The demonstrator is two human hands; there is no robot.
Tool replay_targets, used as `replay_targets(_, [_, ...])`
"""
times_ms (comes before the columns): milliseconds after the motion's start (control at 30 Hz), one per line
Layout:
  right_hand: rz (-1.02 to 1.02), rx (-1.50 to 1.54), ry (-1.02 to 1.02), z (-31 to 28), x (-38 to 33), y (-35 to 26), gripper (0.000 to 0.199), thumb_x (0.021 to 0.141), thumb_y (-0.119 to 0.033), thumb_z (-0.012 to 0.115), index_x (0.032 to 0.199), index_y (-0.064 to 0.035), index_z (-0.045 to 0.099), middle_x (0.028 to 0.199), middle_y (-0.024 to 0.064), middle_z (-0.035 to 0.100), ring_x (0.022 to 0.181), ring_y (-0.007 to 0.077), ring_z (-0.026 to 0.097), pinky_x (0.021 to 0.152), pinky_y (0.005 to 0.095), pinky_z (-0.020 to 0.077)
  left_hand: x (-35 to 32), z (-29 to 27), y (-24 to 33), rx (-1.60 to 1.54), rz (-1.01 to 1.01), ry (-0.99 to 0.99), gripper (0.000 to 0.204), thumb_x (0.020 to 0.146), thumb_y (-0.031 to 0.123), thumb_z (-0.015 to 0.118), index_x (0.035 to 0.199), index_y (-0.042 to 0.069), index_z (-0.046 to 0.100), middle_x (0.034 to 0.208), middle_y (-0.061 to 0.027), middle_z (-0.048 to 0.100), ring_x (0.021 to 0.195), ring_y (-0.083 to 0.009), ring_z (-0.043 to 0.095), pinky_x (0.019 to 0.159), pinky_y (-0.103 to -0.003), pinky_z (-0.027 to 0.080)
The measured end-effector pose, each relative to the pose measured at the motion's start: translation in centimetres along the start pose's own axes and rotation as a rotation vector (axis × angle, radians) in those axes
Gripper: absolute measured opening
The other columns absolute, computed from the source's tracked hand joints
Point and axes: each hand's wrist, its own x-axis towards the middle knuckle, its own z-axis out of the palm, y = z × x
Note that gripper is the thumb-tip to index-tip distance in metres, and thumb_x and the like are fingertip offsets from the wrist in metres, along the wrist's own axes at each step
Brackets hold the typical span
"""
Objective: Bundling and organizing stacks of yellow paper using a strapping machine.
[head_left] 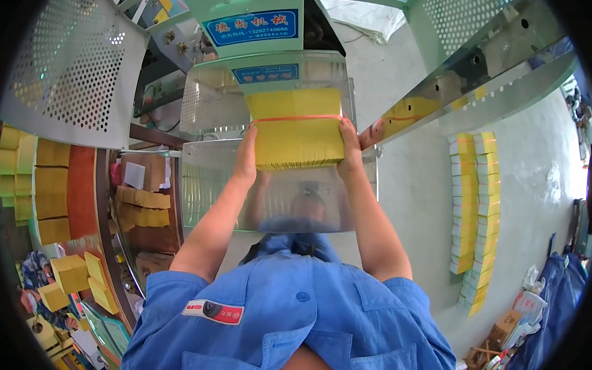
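The grey floor [409,221] looks shiny at the right. A red-brown table [84,194] is at the left, a blue sheet [552,305] lower right.

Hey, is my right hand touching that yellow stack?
Touching: the head view shows your right hand pressed against the right edge of the yellow stack.

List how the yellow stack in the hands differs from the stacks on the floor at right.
The held stack sits between the left hand and right hand; no hand touches the floor stacks.
The held stack is one block; the floor stacks form two long rows.
The held stack shows yellow faces; the floor stacks show yellow and white.
Both include yellow.
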Motion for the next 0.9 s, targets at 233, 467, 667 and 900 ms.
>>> replay_targets(233, [-0.141,-0.189,0.226,0.7,-0.3,0.7,0.067,0.096,-0.043,0.051,0.147,-0.0036,0.035,0.159,0.0050,0.004,0.141,0.0167,0.026,0.111,0.0310,0.0290,0.0,0.9,0.8,0.053,-0.020,-0.040,0.058,0.099,0.043,0.046,0.142,0.004,0.041,0.141,-0.0056,0.046,0.132,-0.0173,0.040,0.110,-0.033,0.029])
replay_targets(467, [-0.028,-0.179,0.123,2.2,-1.8,-2.3,0.068,0.095,-0.044,0.049,0.146,-0.0005,0.035,0.145,0.0082,0.041,0.136,0.0181,0.035,0.111,0.0292,0.0265,-0.2,1.9,1.6,0.007,-0.057,-0.065,0.060,0.098,0.046,0.046,0.142,0.006,0.042,0.140,-0.0061,0.047,0.130,-0.0174,0.041,0.109,-0.034,0.030])
replay_targets(667, [-0.194,-0.074,0.372,2.1,-1.8,-0.5,0.074,0.090,-0.030,0.065,0.150,-0.0071,0.027,0.153,0.0051,0.020,0.129,0.0159,0.042,0.100,0.0349,0.0433,-0.5,1.9,1.3,-0.005,-0.094,-0.067,0.061,0.098,0.047,0.046,0.142,0.006,0.042,0.140,-0.0057,0.047,0.131,-0.0180,0.040,0.109,-0.034,0.030])
replay_targets(900, [0.088,-0.046,0.048,2.0,-6.8,3.3,0.055,0.098,-0.039,0.048,0.140,-0.0040,0.043,0.132,0.0073,0.051,0.122,0.0181,0.049,0.101,0.0299,0.0382,-6.6,-4.6,1.6,0.181,-0.041,-0.025,0.048,0.103,0.038,0.036,0.131,0.004,0.052,0.128,-0.0062,0.056,0.115,-0.0205,0.053,0.101,-0.032,0.038])
